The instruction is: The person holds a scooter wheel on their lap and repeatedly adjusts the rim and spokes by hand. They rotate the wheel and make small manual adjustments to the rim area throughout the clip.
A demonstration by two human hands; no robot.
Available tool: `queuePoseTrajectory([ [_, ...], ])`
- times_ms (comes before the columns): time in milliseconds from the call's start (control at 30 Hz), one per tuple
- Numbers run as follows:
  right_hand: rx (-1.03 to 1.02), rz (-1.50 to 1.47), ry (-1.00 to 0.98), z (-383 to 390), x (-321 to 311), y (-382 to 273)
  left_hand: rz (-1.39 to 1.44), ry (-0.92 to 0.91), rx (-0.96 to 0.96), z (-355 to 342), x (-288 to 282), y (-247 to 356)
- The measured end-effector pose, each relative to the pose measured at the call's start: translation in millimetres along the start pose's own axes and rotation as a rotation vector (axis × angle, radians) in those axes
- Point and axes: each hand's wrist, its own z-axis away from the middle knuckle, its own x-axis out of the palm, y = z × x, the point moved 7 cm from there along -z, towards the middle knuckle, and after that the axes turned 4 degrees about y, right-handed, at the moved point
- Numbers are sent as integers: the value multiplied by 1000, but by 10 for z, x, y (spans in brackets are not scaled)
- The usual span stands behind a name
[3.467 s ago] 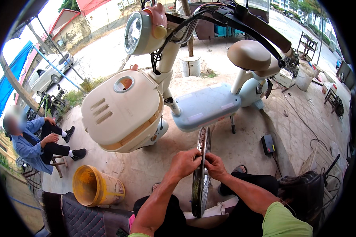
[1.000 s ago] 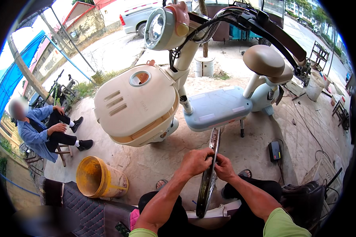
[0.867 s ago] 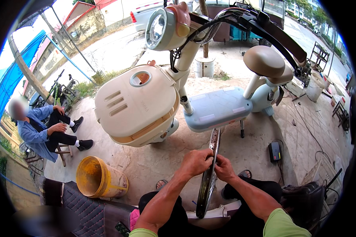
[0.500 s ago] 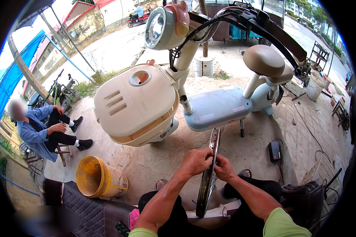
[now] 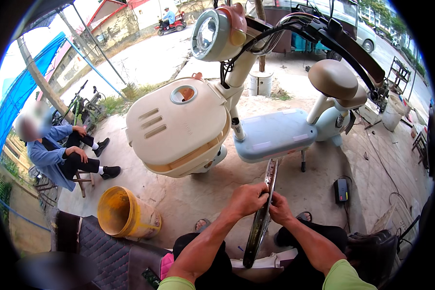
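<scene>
A narrow metal wheel rim (image 5: pixel 257 238), seen nearly edge-on, stands upright between my knees. Its far end reaches toward the scooter's blue footboard (image 5: pixel 275 135). My left hand (image 5: pixel 249 199) is closed on the rim's left side, thumb and fingers pinched at its edge. Just across from it, my right hand (image 5: pixel 279 209) grips the right side with bent fingers. Both sets of fingertips almost meet at the rim; anything small between them is hidden. Beyond my hands stands the cream and blue electric scooter (image 5: pixel 179 125), with a lidded front basket and a brown seat (image 5: pixel 332 76).
A yellow bucket (image 5: pixel 152 220) stands left of my legs, beside a dark quilted seat pad (image 5: pixel 104 251). Farther left, a person in a blue shirt (image 5: pixel 50 150) sits on a stool. A black charger box (image 5: pixel 341 191) with a cord lies on the ground at right.
The whole scene has shifted slightly to the right in view, and a white van shows at the upper right. Both hands keep their hold on the rim, with little visible movement.
</scene>
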Motion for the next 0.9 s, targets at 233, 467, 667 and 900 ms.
queuePoseTrajectory([
  [233, 14, -40, 2, 16, -23, 74, -27, -14, 12, 4, 22, 10],
  [467, 21, -13, -6, 22, -20, 39, -13, 5, 16, 19, 23, 5],
  [667, 31, 13, -4, 26, -33, 18, -52, 7, 19, 10, 31, 18],
  [900, 17, 2, -18, 19, -22, 0, -19, 27, 38, 12, 29, 12],
])
